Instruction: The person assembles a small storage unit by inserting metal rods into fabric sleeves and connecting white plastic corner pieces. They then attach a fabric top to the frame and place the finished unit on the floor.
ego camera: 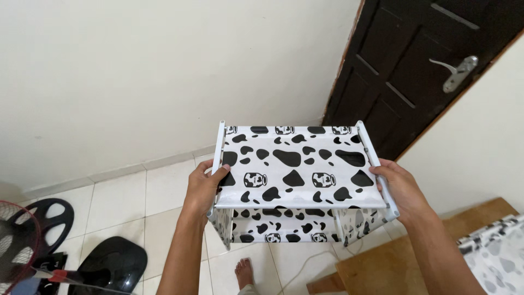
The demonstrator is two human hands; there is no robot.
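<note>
Between left hand and right hand: rack of smooth, faintly glossy cow-print sheeting, white tubes. Below: glossy floor tiles.

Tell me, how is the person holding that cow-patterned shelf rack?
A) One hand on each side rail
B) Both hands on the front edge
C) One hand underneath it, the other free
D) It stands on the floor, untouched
A: the left hand grips the left white rail and the right hand grips the right rail of the cow-patterned shelf rack, which is lifted above the tiled floor.
</note>
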